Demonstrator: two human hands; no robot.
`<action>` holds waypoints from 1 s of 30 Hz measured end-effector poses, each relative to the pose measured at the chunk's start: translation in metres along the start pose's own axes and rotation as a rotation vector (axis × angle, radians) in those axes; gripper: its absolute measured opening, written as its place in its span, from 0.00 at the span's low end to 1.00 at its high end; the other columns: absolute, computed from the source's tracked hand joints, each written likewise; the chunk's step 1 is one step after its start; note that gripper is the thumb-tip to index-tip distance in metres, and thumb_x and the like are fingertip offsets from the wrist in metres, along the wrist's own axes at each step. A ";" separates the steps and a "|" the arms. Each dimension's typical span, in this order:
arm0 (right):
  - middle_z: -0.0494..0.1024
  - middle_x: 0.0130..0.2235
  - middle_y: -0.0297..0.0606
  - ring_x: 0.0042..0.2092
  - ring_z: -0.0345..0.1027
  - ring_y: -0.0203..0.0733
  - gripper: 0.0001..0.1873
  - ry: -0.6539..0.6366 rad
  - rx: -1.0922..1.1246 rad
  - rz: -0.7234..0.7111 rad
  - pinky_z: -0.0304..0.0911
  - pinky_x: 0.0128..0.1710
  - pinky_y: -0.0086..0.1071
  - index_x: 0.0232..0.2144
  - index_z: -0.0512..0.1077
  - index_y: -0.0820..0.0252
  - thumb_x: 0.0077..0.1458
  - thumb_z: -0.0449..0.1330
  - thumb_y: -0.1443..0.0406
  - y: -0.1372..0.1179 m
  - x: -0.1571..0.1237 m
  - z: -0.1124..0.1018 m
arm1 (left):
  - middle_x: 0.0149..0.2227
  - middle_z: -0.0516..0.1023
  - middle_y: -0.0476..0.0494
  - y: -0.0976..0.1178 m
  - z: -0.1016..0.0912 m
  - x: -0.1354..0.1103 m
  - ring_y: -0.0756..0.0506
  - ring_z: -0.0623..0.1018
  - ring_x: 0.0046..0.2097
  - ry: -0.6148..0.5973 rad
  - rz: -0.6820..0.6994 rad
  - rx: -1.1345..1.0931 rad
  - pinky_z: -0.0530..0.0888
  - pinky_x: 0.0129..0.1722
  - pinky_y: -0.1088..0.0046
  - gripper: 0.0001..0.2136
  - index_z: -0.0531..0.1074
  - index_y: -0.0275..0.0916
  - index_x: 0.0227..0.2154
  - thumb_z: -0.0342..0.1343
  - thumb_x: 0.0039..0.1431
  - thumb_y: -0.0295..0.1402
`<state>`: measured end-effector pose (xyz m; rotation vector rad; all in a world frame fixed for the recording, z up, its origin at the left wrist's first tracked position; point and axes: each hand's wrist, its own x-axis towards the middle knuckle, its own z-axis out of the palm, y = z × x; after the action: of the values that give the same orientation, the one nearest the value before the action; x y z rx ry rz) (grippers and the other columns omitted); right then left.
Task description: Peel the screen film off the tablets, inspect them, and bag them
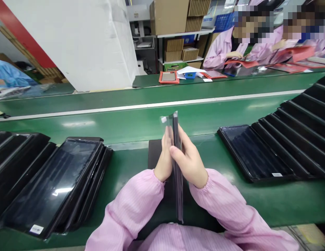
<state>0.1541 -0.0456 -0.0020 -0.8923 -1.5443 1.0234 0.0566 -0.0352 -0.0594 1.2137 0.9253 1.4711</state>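
I hold a thin black tablet (176,132) edge-on between both hands, above the green bench. A clear film with a small white tab (163,119) clings to its left face. My left hand (164,158) presses flat against the left side, fingers together. My right hand (190,158) wraps the right side, thumb on the near edge. A dark mat (154,153) lies under my hands.
An overlapping row of black tablets (47,184) lies at the left and another row (282,146) at the right. A green conveyor belt (125,122) runs behind. Two people in pink coats (222,45) work at the far bench with red trays (169,76). Cardboard boxes (169,15) stand behind.
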 end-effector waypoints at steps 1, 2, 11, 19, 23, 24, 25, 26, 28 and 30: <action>0.57 0.71 0.41 0.71 0.50 0.49 0.38 0.020 0.003 0.016 0.47 0.71 0.46 0.69 0.57 0.54 0.60 0.60 0.51 0.004 0.005 -0.001 | 0.74 0.48 0.47 -0.003 0.005 0.005 0.38 0.45 0.74 0.002 0.009 -0.008 0.46 0.73 0.62 0.31 0.56 0.45 0.69 0.44 0.68 0.52; 0.57 0.71 0.41 0.71 0.50 0.48 0.38 0.032 0.015 0.027 0.47 0.71 0.45 0.69 0.57 0.55 0.61 0.58 0.51 0.007 0.009 -0.002 | 0.74 0.47 0.49 -0.004 0.010 0.009 0.39 0.44 0.74 0.005 0.026 -0.013 0.44 0.73 0.62 0.31 0.55 0.46 0.69 0.44 0.68 0.53; 0.48 0.74 0.39 0.74 0.41 0.43 0.41 -0.125 -0.012 0.091 0.41 0.73 0.43 0.72 0.49 0.55 0.64 0.54 0.47 0.026 0.017 -0.003 | 0.73 0.49 0.60 0.009 0.005 0.055 0.45 0.43 0.74 -0.041 0.275 -0.049 0.44 0.72 0.68 0.26 0.57 0.55 0.68 0.45 0.69 0.50; 0.48 0.74 0.37 0.74 0.38 0.45 0.40 -0.163 -0.003 0.082 0.39 0.73 0.44 0.72 0.49 0.52 0.65 0.51 0.43 0.043 0.022 -0.002 | 0.74 0.44 0.62 0.008 -0.002 0.066 0.41 0.41 0.74 -0.024 0.201 -0.035 0.42 0.73 0.61 0.28 0.53 0.55 0.69 0.48 0.68 0.45; 0.50 0.73 0.35 0.74 0.41 0.44 0.38 -0.155 -0.003 0.049 0.39 0.74 0.43 0.71 0.51 0.51 0.66 0.48 0.43 0.046 0.021 0.000 | 0.73 0.48 0.61 0.008 -0.004 0.066 0.45 0.37 0.74 -0.021 0.232 -0.009 0.38 0.72 0.67 0.26 0.54 0.52 0.69 0.45 0.70 0.42; 0.51 0.73 0.35 0.74 0.41 0.44 0.38 -0.153 -0.004 0.042 0.39 0.74 0.43 0.71 0.51 0.51 0.67 0.48 0.44 0.047 0.021 0.000 | 0.73 0.48 0.61 0.008 -0.004 0.065 0.45 0.38 0.74 -0.023 0.232 -0.015 0.39 0.72 0.67 0.26 0.54 0.52 0.69 0.44 0.70 0.41; 0.51 0.73 0.35 0.74 0.41 0.43 0.37 -0.151 -0.002 0.036 0.39 0.74 0.43 0.71 0.51 0.51 0.67 0.48 0.44 0.047 0.021 0.001 | 0.74 0.48 0.60 0.009 -0.004 0.065 0.45 0.38 0.74 -0.027 0.233 -0.021 0.39 0.72 0.67 0.25 0.54 0.52 0.69 0.44 0.70 0.41; 0.51 0.73 0.34 0.74 0.41 0.43 0.36 -0.150 0.004 0.034 0.39 0.74 0.43 0.71 0.52 0.51 0.67 0.48 0.45 0.047 0.020 0.001 | 0.74 0.48 0.60 0.009 -0.004 0.065 0.45 0.38 0.74 -0.027 0.236 -0.025 0.40 0.72 0.67 0.25 0.54 0.52 0.69 0.43 0.71 0.41; 0.52 0.73 0.33 0.74 0.41 0.42 0.34 -0.145 0.023 0.032 0.38 0.74 0.43 0.70 0.53 0.50 0.68 0.49 0.47 0.048 0.020 0.001 | 0.74 0.47 0.60 0.009 -0.003 0.065 0.45 0.39 0.74 -0.016 0.246 -0.021 0.41 0.72 0.67 0.25 0.53 0.52 0.69 0.41 0.71 0.44; 0.52 0.72 0.31 0.73 0.41 0.41 0.32 -0.133 0.055 0.036 0.38 0.74 0.42 0.70 0.55 0.49 0.68 0.49 0.48 0.050 0.019 0.001 | 0.74 0.47 0.61 0.008 -0.003 0.065 0.45 0.41 0.74 0.004 0.241 -0.007 0.43 0.72 0.66 0.26 0.53 0.55 0.69 0.38 0.71 0.48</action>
<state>0.1512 -0.0099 -0.0417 -0.8309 -1.6071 1.1650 0.0508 0.0257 -0.0370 1.3549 0.7962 1.6643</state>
